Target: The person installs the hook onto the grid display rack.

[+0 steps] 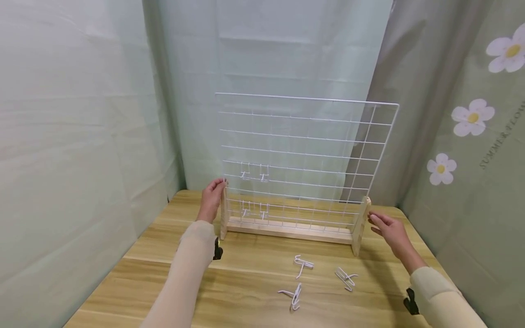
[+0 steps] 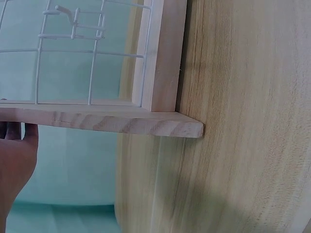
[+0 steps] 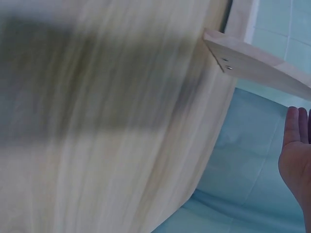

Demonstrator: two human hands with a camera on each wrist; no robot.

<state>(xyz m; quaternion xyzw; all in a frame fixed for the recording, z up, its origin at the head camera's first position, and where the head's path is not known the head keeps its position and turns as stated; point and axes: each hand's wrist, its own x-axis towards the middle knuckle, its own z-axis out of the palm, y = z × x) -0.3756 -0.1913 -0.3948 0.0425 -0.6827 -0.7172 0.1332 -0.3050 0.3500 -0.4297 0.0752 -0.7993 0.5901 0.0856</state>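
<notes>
Fingers on the left hand (image 1: 211,197) pinch one wooden post (image 1: 223,214), those on the right hand (image 1: 391,231) spread loosely, and the stiff-looking wire rack (image 1: 303,153) should lift lightly by both posts (image 1: 361,227).

Your rack (image 1: 301,153) looks like thin metal wire with a smooth white coat. The hooks (image 1: 296,298) look like smooth white metal wire too. Your stand (image 1: 287,228) looks like bare, pale wood, smooth and matt (you can see wavy grain on its edge). Your table (image 1: 246,282) looks like smooth, streaky wood. The curtains (image 1: 82,114) are creased cloth, and your sleeves (image 1: 186,269) look like soft, matt cloth.
</notes>
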